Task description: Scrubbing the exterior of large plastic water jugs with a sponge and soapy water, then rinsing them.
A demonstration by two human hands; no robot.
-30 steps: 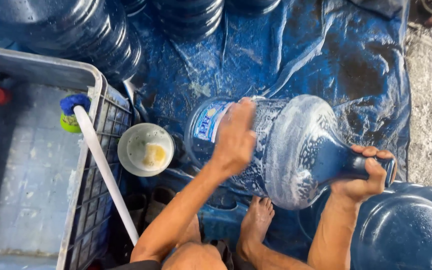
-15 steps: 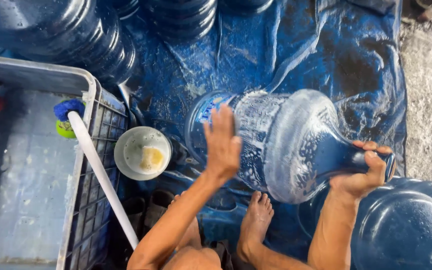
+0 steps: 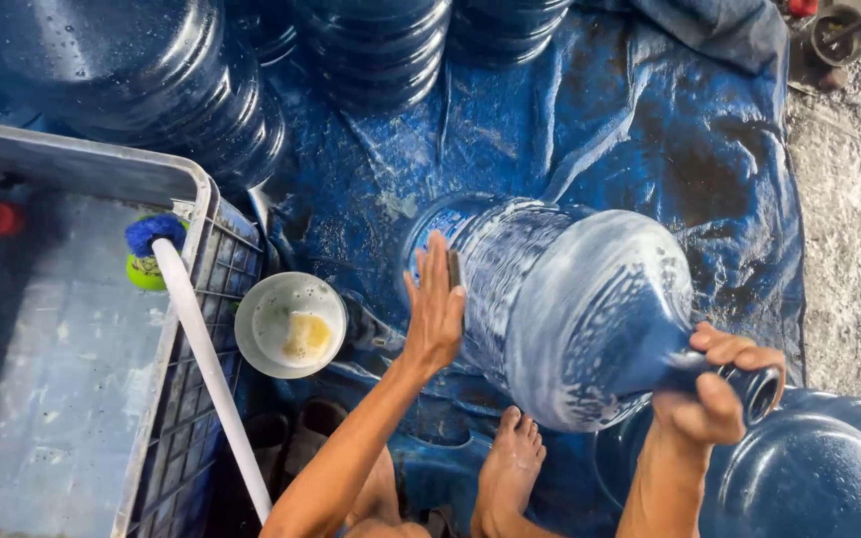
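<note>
A large blue water jug (image 3: 570, 299), soapy and wet, lies tilted on its side over a blue tarp (image 3: 590, 130). My right hand (image 3: 719, 384) is closed around the jug's neck near its open mouth. My left hand (image 3: 434, 304) presses flat against the jug's side, with a dark scrubbing pad pinned between palm and jug. My bare foot (image 3: 510, 468) rests on the tarp below the jug.
A white bowl (image 3: 291, 324) with yellowish soap sits left of the jug. A grey plastic crate (image 3: 166, 399) holds water, with a white-handled brush (image 3: 201, 349) leaning on its rim. More blue jugs stand behind (image 3: 151, 90) and at lower right (image 3: 819, 478). Wet concrete lies to the right (image 3: 849, 199).
My left hand has slid from the top of the jug down its near side. The jug has turned a little, while my right hand has kept its hold on the neck.
</note>
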